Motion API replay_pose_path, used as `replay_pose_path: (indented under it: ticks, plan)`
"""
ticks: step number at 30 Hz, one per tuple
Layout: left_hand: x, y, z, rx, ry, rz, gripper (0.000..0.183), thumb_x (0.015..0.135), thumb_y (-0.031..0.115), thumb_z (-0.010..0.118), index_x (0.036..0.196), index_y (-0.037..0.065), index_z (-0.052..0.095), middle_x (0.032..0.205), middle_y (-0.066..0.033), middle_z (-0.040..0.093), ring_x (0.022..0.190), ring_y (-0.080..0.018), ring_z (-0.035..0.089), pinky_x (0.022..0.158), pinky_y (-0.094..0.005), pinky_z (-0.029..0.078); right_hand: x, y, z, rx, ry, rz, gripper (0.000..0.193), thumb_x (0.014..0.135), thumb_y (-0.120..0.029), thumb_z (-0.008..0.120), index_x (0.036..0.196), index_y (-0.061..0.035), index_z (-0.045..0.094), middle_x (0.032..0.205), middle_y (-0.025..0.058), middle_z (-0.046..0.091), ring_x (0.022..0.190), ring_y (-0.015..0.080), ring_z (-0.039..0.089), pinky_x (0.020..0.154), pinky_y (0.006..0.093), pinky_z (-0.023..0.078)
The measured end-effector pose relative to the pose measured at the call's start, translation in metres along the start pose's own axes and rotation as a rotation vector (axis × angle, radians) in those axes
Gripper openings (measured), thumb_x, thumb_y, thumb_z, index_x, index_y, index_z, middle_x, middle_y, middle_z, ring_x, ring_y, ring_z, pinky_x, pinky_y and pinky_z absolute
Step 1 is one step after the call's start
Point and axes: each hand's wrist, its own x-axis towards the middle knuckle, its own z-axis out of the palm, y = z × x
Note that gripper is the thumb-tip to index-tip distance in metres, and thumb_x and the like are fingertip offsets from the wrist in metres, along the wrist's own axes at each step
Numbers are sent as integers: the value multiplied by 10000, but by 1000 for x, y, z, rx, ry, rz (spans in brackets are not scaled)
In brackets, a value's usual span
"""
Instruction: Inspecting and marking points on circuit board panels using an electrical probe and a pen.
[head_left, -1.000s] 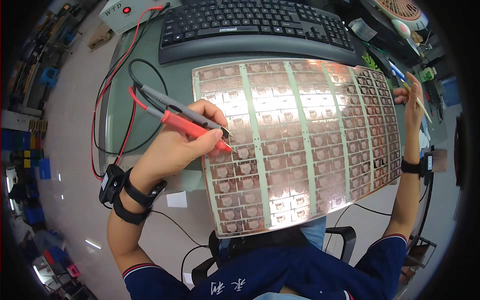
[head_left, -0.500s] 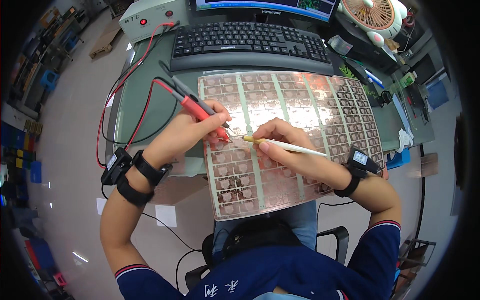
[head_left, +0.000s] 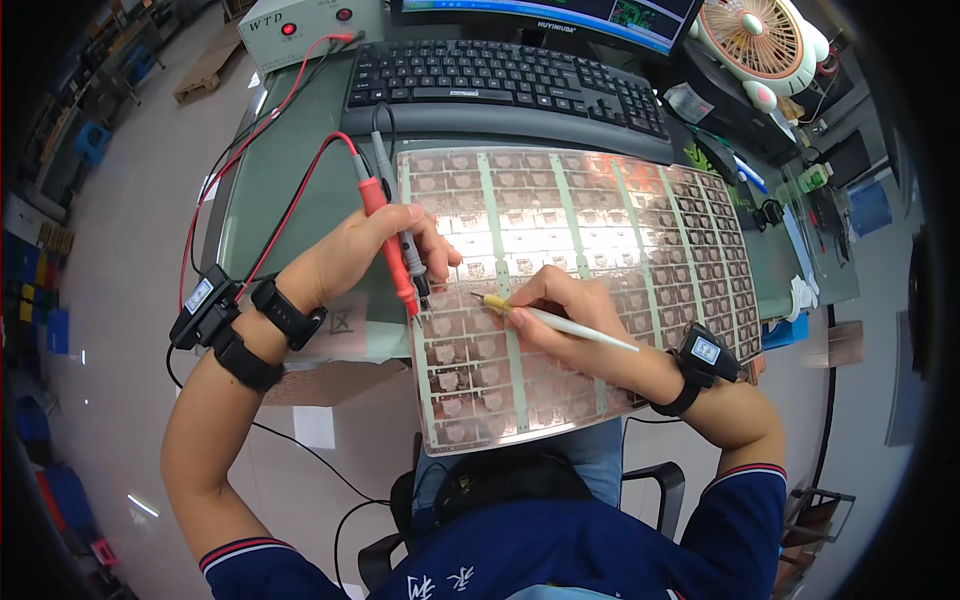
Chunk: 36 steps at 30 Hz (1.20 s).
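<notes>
A large copper-coloured printed circuit panel [head_left: 545, 385] with pale green strips lies at a slant, its near edge over my lap. My left hand [head_left: 365, 243] is closed around two test probes above its left side. One is a red test probe [head_left: 391, 250], the other a grey and black test probe [head_left: 383, 158]; their tips point down at the panel's left edge, and contact cannot be made out. My right hand [head_left: 560, 305] pinches a white pen-like tool [head_left: 585, 332] with a yellow grip. Its thin dark tip is at the panel, right of the probes.
Red and black leads run from the probes to a white tester box [head_left: 310, 35] at the back left. A black keyboard [head_left: 500, 85] and a monitor [head_left: 560, 25] stand behind the panel. A small fan [head_left: 755, 45] is at the back right. Cables [head_left: 200, 190] loop beside my left arm.
My left hand has moved left and the probes now stand steeper, their tips nearer the panel's left edge. My right hand has shifted slightly down, still gripping the pen-like tool.
</notes>
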Motion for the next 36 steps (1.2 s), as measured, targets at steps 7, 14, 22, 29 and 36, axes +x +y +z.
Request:
replay_pose_path:
  ticks: [7,14,22,29,36]
  plan:
    - [0,3,6,21,85,-10,503,990,285,328,801,-23,678,816,-133,709,1021,-279,663,980,-371,460,4,19,6,-164,87,-364,123,823,-61,675,839,-38,555,681,96,592,592,276,616,535,364,478]
    - [1,5,7,24,92,-14,520,1005,297,321,791,-23,671,797,-131,708,1005,-272,669,967,-369,470,4,21,2,-135,68,-415,119,804,-30,646,822,-35,528,695,93,580,587,268,608,535,366,473]
    - [1,2,6,25,98,-2,504,1003,286,328,792,-18,669,805,-133,711,1005,-270,669,978,-369,466,2,14,1,-32,36,-227,114,869,-80,645,847,-28,546,718,94,610,603,199,612,552,314,468]
    - [1,2,7,17,96,7,504,1007,291,336,786,-23,662,804,-132,712,1003,-269,673,983,-368,461,1,9,0,55,22,-112,125,870,-78,645,839,-23,537,717,86,603,602,181,589,560,306,464]
    - [-2,1,7,-12,93,24,502,1008,295,344,798,-26,667,791,-127,709,998,-267,673,979,-365,463,-2,14,-2,97,1,-7,139,874,-87,643,839,-15,529,724,90,609,608,173,594,563,306,464]
